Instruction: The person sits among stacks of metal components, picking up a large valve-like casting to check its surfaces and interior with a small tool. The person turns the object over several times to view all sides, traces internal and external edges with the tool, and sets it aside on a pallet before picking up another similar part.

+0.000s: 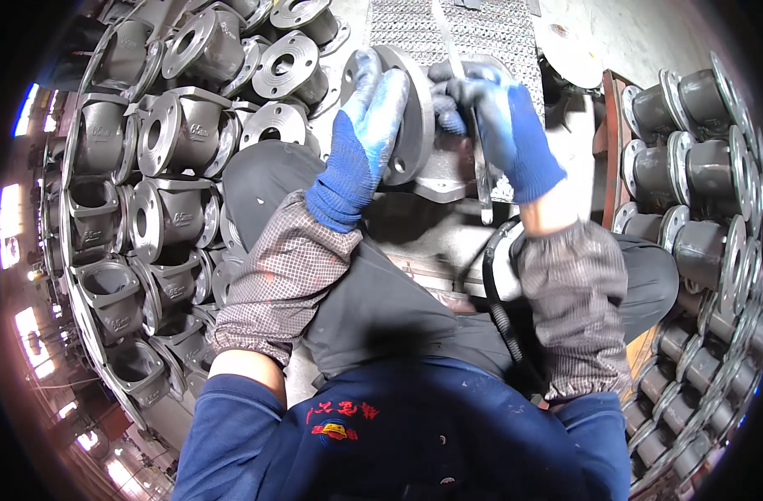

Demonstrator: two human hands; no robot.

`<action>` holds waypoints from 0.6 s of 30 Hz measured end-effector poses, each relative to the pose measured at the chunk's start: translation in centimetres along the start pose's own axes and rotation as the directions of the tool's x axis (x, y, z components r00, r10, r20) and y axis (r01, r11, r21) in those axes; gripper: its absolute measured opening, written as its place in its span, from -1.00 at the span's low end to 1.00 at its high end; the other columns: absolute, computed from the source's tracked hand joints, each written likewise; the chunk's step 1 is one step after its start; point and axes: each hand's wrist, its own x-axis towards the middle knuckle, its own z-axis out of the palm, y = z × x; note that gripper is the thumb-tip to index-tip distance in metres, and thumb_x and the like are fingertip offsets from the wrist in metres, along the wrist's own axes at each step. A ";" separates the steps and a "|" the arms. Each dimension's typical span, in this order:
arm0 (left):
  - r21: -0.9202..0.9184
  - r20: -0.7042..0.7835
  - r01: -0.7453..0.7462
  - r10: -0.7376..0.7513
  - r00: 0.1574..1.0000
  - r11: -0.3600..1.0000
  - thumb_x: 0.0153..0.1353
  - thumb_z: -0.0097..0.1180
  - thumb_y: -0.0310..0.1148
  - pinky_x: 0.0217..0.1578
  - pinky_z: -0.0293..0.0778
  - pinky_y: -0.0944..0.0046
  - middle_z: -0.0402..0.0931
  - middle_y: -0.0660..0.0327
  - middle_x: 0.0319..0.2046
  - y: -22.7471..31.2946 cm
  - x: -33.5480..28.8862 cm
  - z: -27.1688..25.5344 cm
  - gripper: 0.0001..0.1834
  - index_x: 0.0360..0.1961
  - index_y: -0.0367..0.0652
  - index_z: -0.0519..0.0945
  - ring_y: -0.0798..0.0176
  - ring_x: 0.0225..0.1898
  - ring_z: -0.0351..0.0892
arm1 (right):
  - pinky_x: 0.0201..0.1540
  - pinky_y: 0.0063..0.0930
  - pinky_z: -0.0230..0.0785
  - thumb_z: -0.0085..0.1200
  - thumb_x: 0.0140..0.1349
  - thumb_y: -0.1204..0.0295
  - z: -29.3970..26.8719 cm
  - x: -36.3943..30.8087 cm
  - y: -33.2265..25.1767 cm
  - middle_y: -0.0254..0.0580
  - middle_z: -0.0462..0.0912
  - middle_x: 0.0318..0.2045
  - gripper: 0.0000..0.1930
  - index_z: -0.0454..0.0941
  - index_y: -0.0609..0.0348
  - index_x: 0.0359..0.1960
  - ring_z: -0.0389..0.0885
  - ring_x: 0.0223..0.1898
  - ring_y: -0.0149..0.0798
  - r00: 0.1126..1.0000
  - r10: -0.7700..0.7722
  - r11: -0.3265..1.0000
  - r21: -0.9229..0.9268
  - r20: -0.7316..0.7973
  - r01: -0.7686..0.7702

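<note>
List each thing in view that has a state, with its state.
Left hand, gloved, fingers extended
Right hand, gloved, fingers curled, grip unclear
Flanged casting, touched by the left hand
Thin rod, unclear if held
Castings at left, stacked
Castings at right, stacked
Sleeve covers, worn

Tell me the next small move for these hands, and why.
Probably brace the left hand firmly on the flanged casting before moving the rod: that hand rests against the casting, while the right hand, blurred, seems to grip the rod beside it.
</note>
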 end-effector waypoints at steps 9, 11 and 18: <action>0.174 0.266 -0.236 0.185 0.946 0.956 0.13 -0.03 -0.55 -0.07 0.43 0.23 0.40 -0.11 -0.01 1.7 1.4 -1.0 -0.67 -0.03 -0.31 0.42 0.00 -0.04 0.48 | -0.63 -0.74 0.22 -0.06 0.15 0.48 -1.0 -0.1 -0.9 -0.34 0.56 -0.49 -0.71 0.50 0.24 -0.08 0.40 -0.61 -0.61 0.817 0.527 0.756 0.569 -0.234 -0.325; 0.523 0.416 -0.611 0.448 0.791 0.594 0.12 0.00 -0.53 -0.23 0.49 0.34 0.54 0.00 -0.23 1.3 3.3 -3.7 -0.66 -0.03 -0.29 0.43 0.16 -0.17 0.58 | -0.60 -0.74 0.20 -0.04 0.18 0.45 -1.4 -0.6 -1.2 -0.36 0.55 -0.48 -0.72 0.50 0.25 -0.08 0.33 -0.60 -0.62 0.824 0.533 0.742 0.576 -0.194 -0.344; 0.308 0.270 -0.113 0.027 0.962 0.945 0.23 -0.08 -0.37 -0.11 0.44 0.33 0.43 0.09 -0.05 -5.7 6.3 -4.3 -0.63 0.06 -0.24 0.39 0.24 -0.10 0.49 | -0.16 -0.56 0.37 -0.02 0.18 0.42 -2.6 -1.3 -0.7 -0.15 0.61 -0.31 -0.70 0.48 0.28 -0.07 0.55 -0.27 -0.39 0.880 0.409 0.876 0.374 -0.239 -0.305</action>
